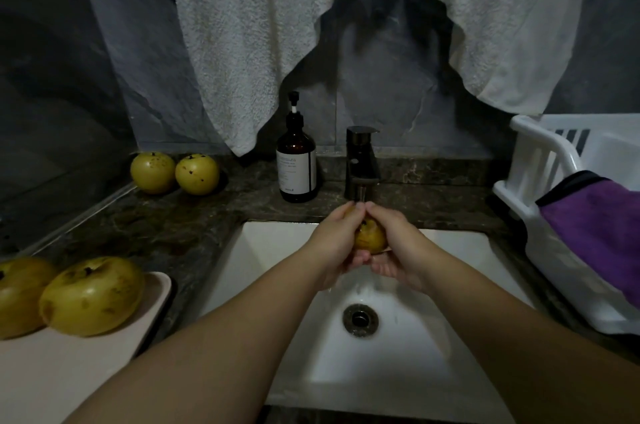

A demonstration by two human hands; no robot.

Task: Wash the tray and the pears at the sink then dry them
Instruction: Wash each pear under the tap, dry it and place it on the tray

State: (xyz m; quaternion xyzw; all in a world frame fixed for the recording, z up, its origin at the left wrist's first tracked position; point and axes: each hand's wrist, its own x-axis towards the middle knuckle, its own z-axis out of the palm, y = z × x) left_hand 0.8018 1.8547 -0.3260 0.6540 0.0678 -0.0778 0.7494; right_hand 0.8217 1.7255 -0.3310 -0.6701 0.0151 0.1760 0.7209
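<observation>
Over the white sink (263, 250), just below the dark faucet (361, 163), both my hands cup one yellow pear (370, 239). My left hand (334, 243) wraps its left side and my right hand (394, 247) wraps its right side, fingertips meeting on top. Water drips from my hands toward the drain (360, 319). A pale pink tray (69, 364) at the lower left carries two spotted yellow pears (91, 295) (19, 295). Two more pears (152, 172) (196, 174) sit on the dark counter at the back left.
A brown soap pump bottle (296, 160) stands left of the faucet. A white dish rack (540, 181) at the right holds a purple cloth (595, 229). A white towel (263, 25) hangs on the wall above the sink.
</observation>
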